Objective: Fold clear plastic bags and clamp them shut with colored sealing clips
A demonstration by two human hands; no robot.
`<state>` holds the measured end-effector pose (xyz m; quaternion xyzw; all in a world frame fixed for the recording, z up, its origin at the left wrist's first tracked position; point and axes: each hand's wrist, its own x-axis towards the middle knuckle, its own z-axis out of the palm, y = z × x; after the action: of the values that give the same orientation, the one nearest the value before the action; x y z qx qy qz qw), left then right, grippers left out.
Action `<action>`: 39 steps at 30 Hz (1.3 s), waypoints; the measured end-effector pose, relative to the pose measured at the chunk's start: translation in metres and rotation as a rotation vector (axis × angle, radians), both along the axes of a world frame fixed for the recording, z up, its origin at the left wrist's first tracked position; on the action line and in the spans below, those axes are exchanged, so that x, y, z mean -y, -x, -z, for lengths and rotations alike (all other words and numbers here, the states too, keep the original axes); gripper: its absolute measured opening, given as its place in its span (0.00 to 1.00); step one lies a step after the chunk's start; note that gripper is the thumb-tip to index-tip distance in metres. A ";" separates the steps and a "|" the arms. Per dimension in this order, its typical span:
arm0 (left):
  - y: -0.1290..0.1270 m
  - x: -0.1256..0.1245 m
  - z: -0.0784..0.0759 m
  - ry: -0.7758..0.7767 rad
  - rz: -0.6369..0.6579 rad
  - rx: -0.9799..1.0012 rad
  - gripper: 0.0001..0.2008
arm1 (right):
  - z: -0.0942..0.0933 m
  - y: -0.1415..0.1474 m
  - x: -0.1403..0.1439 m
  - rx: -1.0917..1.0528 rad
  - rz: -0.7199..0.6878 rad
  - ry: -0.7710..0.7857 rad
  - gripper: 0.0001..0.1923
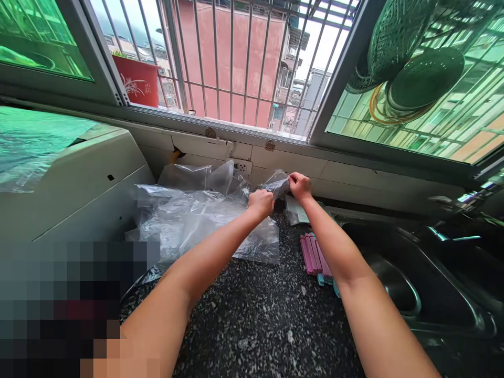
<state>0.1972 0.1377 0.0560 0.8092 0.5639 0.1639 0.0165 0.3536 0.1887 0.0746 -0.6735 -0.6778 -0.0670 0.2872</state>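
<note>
Both my hands grip one clear plastic bag [275, 182] above the back of the counter. My left hand [261, 202] is closed round its near side, and my right hand [300, 186] pinches its upper right edge. To the left of my hands, a loose pile of clear plastic bags [205, 215] spreads over the counter. Below my right forearm lie several pink and blue plastic sealing clips [312, 254], partly hidden by the arm. A flat pale packet [296, 211] rests just under my right hand.
Speckled dark granite makes up the countertop [252, 320]. On the right is a dark sink [417, 262] with a faucet [464, 202]. A white appliance [86, 194] stands at the left. Behind are a wall socket [242, 167] and a barred window [236, 58].
</note>
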 end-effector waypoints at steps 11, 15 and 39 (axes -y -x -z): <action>0.033 0.042 -0.029 -0.066 -0.037 0.246 0.12 | -0.052 -0.023 0.077 -0.233 -0.110 -0.395 0.13; 0.061 0.061 -0.034 -0.028 -0.045 0.531 0.11 | -0.058 -0.027 0.122 -0.393 -0.161 -0.444 0.16; 0.161 0.158 0.059 0.290 0.129 1.310 0.17 | 0.042 0.052 0.234 -1.068 -0.316 -0.030 0.09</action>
<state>0.0364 -0.0201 -0.0034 0.5643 0.4044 0.5423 0.4733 0.3015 -0.0455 0.0324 -0.4999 -0.5297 0.3181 0.6069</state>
